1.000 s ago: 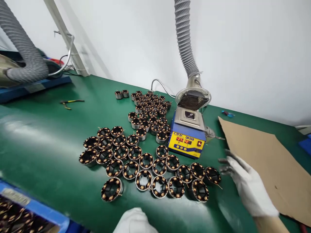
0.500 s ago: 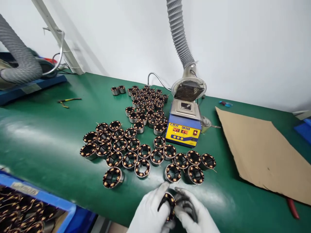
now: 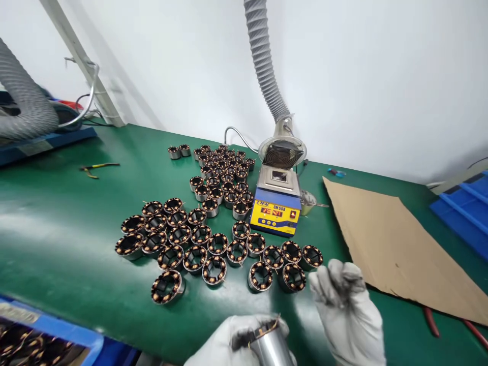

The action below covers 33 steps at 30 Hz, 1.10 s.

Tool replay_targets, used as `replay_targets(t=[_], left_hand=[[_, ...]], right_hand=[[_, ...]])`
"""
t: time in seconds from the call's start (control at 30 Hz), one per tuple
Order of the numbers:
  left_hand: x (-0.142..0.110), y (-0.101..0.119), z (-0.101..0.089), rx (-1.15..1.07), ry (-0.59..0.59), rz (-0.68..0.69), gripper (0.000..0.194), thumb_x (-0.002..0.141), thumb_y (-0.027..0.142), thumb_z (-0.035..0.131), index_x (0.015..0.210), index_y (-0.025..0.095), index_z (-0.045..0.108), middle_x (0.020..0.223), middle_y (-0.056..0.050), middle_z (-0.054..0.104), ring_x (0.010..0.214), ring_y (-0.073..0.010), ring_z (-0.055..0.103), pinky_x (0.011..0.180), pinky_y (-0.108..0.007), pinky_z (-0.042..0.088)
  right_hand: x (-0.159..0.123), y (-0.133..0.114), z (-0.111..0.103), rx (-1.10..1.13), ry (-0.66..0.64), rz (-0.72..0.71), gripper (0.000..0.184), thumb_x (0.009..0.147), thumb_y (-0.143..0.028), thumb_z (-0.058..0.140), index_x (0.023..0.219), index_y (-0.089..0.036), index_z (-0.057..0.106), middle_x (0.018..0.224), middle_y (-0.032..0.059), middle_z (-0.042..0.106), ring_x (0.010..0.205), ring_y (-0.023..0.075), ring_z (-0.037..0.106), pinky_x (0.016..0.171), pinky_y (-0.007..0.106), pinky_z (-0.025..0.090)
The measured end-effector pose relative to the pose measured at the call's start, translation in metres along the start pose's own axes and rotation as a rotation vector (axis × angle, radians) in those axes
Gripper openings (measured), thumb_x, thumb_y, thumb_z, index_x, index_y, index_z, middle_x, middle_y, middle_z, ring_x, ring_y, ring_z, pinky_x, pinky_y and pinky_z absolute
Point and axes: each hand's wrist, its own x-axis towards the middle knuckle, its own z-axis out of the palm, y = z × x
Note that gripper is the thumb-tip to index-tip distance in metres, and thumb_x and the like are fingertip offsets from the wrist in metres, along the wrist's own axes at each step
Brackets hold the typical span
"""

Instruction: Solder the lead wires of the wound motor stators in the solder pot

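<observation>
My left hand [image 3: 224,340], in a white glove, is closed around a motor stator [image 3: 271,348] at the bottom middle. The stator lies tilted, its bare steel side showing and its copper-wound end turned away from me. My right hand [image 3: 345,307], gloved and grey with dirt at the fingers, is raised to the right of it, apart from the stator. Its fingers are curled in, and anything inside them is hidden. Just left of the right hand stand several upright stators [image 3: 294,277] with black insulation and copper coils.
More stators [image 3: 195,259] spread over the green bench [image 3: 95,274]. Behind them stands a blue-and-yellow solder pot [image 3: 275,216] under an extraction hose [image 3: 263,61]. Cardboard [image 3: 396,244] lies right, with red handles [image 3: 430,321] by its edge. A blue bin [image 3: 68,330] sits front left; cutters [image 3: 99,166] lie farther back.
My right hand has let go of the stator and moved right, its fingers curling in. My left hand keeps the stator, now tipped with its steel side toward me. The view has shifted right.
</observation>
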Motion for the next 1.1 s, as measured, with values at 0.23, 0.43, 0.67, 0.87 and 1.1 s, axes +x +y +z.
replay_targets(t=[0.23, 0.43, 0.67, 0.87, 1.1], left_hand=[[0.034, 0.031, -0.028, 0.139, 0.003, 0.296, 0.032, 0.08, 0.048, 0.063, 0.091, 0.018, 0.064, 0.134, -0.011, 0.049, 0.123, -0.0293, 0.045, 0.102, -0.042, 0.037], [0.029, 0.038, -0.019, 0.681, 0.151, 0.456, 0.077, 0.075, 0.025, 0.076, 0.138, 0.025, 0.03, 0.142, -0.009, 0.04, 0.13, -0.0224, 0.035, 0.109, -0.034, 0.032], [0.052, 0.053, -0.029, 0.207, 0.203, 0.309, 0.025, 0.086, 0.033, 0.052, 0.073, 0.018, 0.068, 0.083, -0.003, 0.071, 0.092, -0.0215, 0.063, 0.088, -0.028, 0.046], [0.051, 0.047, -0.025, -0.072, 0.301, -0.009, 0.038, 0.073, 0.038, 0.06, 0.1, 0.012, 0.067, 0.091, -0.008, 0.069, 0.083, -0.0252, 0.064, 0.075, -0.033, 0.052], [0.062, 0.051, -0.004, -0.382, 0.444, 0.04, 0.016, 0.074, 0.029, 0.061, 0.071, 0.017, 0.071, 0.067, -0.004, 0.068, 0.062, -0.0181, 0.063, 0.061, -0.024, 0.051]], right_hand=[[-0.03, 0.025, 0.011, 0.016, -0.19, 0.605, 0.052, 0.06, -0.058, 0.075, 0.099, -0.025, 0.067, 0.092, 0.009, 0.069, 0.081, 0.0265, 0.065, 0.073, 0.04, 0.052], [-0.041, 0.036, 0.012, 0.127, -0.182, 0.632, 0.036, 0.073, -0.056, 0.063, 0.098, -0.03, 0.067, 0.099, 0.007, 0.068, 0.095, 0.0312, 0.063, 0.075, 0.047, 0.055], [-0.045, 0.035, 0.021, 0.4, -0.264, 0.828, 0.04, 0.068, -0.05, 0.073, 0.097, -0.023, 0.067, 0.09, 0.0056, 0.07, 0.079, 0.0181, 0.066, 0.071, 0.03, 0.053], [-0.044, 0.032, 0.026, 0.458, -0.117, 0.828, 0.039, 0.061, -0.046, 0.08, 0.09, -0.024, 0.068, 0.095, 0.0052, 0.07, 0.082, 0.0187, 0.066, 0.073, 0.029, 0.052], [-0.041, 0.035, 0.035, 0.378, -0.061, 0.725, 0.038, 0.063, -0.04, 0.081, 0.095, -0.024, 0.068, 0.084, 0.0039, 0.068, 0.077, 0.0191, 0.064, 0.068, 0.031, 0.053]])
